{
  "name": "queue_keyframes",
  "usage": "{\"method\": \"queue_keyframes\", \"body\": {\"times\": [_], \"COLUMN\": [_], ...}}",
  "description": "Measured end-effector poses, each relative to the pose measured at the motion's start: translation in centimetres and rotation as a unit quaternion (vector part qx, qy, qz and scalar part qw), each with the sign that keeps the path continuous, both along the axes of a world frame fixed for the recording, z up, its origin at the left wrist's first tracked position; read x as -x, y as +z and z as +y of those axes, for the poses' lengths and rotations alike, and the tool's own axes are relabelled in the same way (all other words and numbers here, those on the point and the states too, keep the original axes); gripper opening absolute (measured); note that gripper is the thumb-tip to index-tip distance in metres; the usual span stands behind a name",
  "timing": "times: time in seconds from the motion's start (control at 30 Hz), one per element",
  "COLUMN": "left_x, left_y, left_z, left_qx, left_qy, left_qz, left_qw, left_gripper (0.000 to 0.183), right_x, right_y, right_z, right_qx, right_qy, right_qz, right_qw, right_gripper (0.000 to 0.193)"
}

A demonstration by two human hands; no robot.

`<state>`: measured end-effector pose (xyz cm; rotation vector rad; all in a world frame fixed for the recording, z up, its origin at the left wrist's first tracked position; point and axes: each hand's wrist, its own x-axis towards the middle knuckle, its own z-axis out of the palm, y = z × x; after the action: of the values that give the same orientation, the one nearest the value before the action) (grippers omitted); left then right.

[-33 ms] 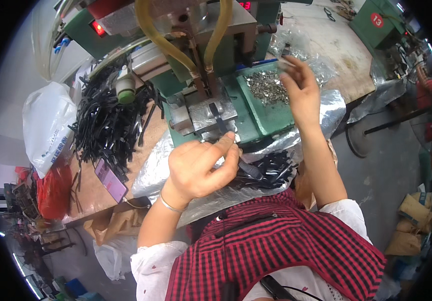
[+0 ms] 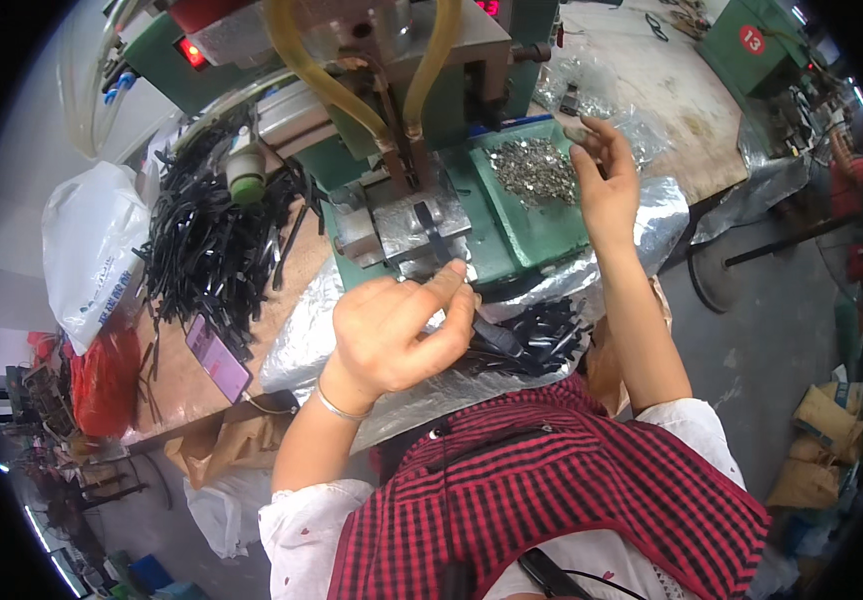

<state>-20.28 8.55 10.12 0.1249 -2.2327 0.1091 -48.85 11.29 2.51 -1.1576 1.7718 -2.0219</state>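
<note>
My left hand [image 2: 396, 325] is closed, thumb and forefinger pinching a black strap [image 2: 434, 234]. The strap's far end lies across the metal block [image 2: 391, 218] of a green machine, below two copper-coloured electrode arms [image 2: 406, 165]. Its near end comes out under my fingers, above a pile of similar black straps [image 2: 551, 335]. At the right rim of a green tray [image 2: 561, 240] hovers my right hand [image 2: 606, 185], with fingers bent and the tips drawn together. What sits between those tips is too small to make out. Small silvery metal pieces [image 2: 531, 170] are heaped in the tray.
A large heap of black straps [image 2: 211, 240] lies left of the machine, beside a phone [image 2: 218, 358]. A white plastic bag [image 2: 96, 250] and a red bag [image 2: 106, 380] are further left. Yellowish hoses [image 2: 301, 60] hang above the block. Silvery sheeting [image 2: 296, 345] covers the bench's front edge.
The fingertips of my right hand, blurred before, now show more clearly and have shifted slightly near the tray's edge. My left hand stays on the strap.
</note>
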Motion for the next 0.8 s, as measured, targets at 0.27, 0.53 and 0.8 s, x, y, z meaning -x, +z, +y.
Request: {"method": "queue_keyframes", "body": {"times": [0.27,0.53,0.8], "left_x": [-0.2,-3.7,-9.9], "left_y": [-0.6,-2.6,-3.4], "left_z": [0.0,4.2,-5.2], "left_qx": [-0.007,-0.162,-0.210], "left_qy": [0.014,0.081,0.360], "left_qz": [0.013,-0.005,0.114], "left_qw": [1.000,0.983,0.902], "left_gripper": [0.018,0.042,0.014], "right_x": [-2.5,-3.1,-2.2], "right_y": [-1.7,-2.1,-2.2], "right_z": [3.0,1.8,1.5], "right_qx": [-0.237,-0.229,-0.178], "right_qy": [-0.002,-0.004,0.011], "right_qz": [0.252,0.398,0.518], "right_qw": [0.938,0.888,0.836], "right_gripper": [0.011,0.009,0.010]}}
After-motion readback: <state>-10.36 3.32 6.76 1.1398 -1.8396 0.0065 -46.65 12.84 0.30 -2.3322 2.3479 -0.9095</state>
